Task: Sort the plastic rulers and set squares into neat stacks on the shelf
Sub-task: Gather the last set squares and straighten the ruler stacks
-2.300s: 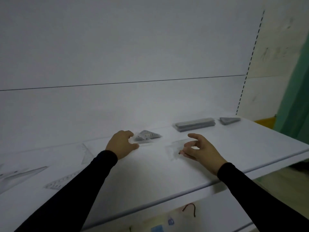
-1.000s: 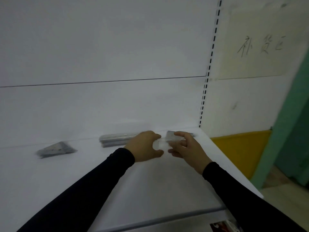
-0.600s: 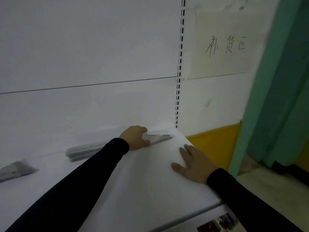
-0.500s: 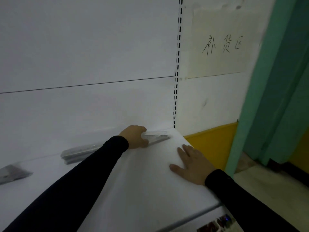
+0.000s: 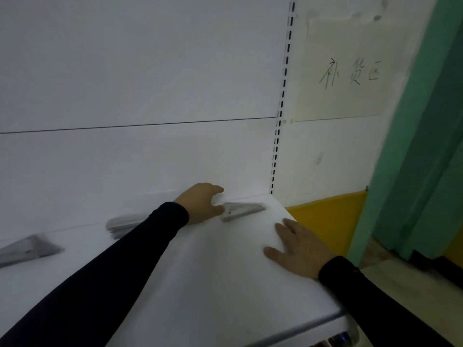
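- Watching my left hand [image 5: 203, 204], I see its thumb touching the near corner of the set-square stack [image 5: 241, 210]; the fingers curl loosely and grip nothing.
- That stack is grey, translucent and triangular, at the white shelf's [image 5: 213, 284] back right corner.
- My right hand [image 5: 298, 251] lies flat, fingers spread, on the shelf.
- Left of it lie a blurred ruler stack [image 5: 122, 225] and another set-square stack [image 5: 27, 250].

handwritten paper sign [image 5: 348, 71] on the wall, green curtain [image 5: 426, 126] beside it, yellow baseboard [image 5: 325, 216] below

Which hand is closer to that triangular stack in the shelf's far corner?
Left. The left hand sits right at the set square stack; the right hand lies flat on the shelf, nearer the front edge.
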